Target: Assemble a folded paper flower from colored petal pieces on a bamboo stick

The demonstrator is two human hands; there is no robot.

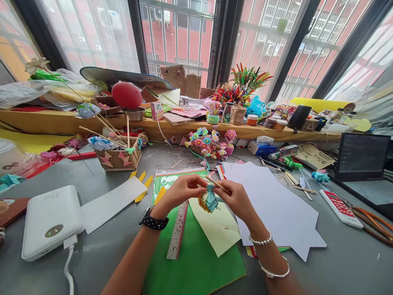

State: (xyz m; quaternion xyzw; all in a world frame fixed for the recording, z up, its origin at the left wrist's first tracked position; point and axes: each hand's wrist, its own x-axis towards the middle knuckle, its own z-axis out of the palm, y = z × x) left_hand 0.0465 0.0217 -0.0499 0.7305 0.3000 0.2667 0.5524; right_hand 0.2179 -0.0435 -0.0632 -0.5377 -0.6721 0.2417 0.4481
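Observation:
Between my two hands is a folded paper flower in light blue and yellow, held above the work surface. My left hand pinches its upper left side with thumb and fingertips. On the other side, my right hand grips the flower's right edge, and a thin wooden stick runs across under its fingers. Below lie a pale yellow paper sheet, a clear ruler with a red edge and a green sheet. The fingertips partly hide the flower's top.
White paper sheets lie to the right, near a calculator, scissors and a laptop. On the left are a white power bank, a paper strip and a cardboard box with sticks. Craft flowers stand behind.

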